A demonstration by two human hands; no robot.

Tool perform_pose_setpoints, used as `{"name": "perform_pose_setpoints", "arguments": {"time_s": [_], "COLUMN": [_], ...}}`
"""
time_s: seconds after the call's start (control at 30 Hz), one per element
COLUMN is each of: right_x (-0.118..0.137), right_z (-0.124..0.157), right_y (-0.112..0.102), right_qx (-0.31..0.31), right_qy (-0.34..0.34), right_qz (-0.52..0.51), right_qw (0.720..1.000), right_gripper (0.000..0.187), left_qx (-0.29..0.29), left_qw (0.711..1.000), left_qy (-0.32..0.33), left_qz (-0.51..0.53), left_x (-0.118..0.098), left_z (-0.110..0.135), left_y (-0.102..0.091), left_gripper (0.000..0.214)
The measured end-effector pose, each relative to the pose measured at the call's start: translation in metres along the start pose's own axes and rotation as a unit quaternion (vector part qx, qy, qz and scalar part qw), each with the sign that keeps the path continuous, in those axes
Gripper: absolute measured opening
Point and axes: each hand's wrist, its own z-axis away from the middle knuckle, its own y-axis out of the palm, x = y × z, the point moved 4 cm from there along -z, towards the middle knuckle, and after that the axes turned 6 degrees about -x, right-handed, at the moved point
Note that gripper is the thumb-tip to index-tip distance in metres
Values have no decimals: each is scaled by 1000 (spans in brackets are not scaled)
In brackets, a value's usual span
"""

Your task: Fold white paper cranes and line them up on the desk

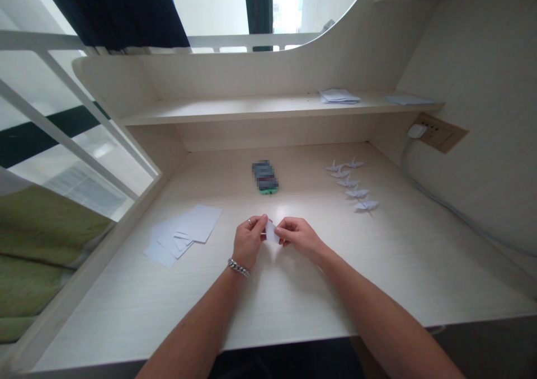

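I have the small white paper piece (pixel 272 232) squarely between my two grips, above the middle of the tabletop (pixel 293 295). My left grip (pixel 247 239) pinches its left edge between thumb and fingers; my right grip (pixel 300 235) pinches its lower right side the same way. I can't tell whether the knuckles touch the surface. Both forearms run in from the near edge and slant inward, fingers curled toward each other. Loose white sheets (pixel 207 222) lie left of my hands; folded paper cranes (pixel 356 193) stand farther off, to the right.
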Motion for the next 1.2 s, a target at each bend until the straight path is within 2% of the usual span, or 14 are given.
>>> {"name": "perform_pose_setpoints", "arguments": {"time_s": [0.13,0.3,0.47,0.67,1.0,1.1,1.2], "right_x": [3,6,9,9,14,13,10], "right_z": [1,1,3,5,8,7,4], "right_y": [-3,-6,-6,-6,-7,-7,-7], "right_qx": [-17,-56,-92,-119,-122,-125,-125], "right_qy": [-1,-24,-71,-98,-147,-137,-95], "right_qz": [-28,-32,-53,-28,-2,-17,-52], "right_qw": [999,998,992,988,982,982,986], "right_gripper": [35,34,30,28,23,23,26], "left_qx": [51,75,85,89,95,98,103], "left_qw": [998,996,995,995,993,993,992], "left_qy": [-21,-13,-14,-13,-23,-29,-33], "left_qz": [38,42,47,46,64,66,72], "left_x": [-2,-4,-4,-4,-4,-3,-3], "left_z": [3,5,6,6,6,6,6], "left_y": [3,4,5,5,5,5,5], "left_gripper": [35,36,35,39,36,36,36]}}
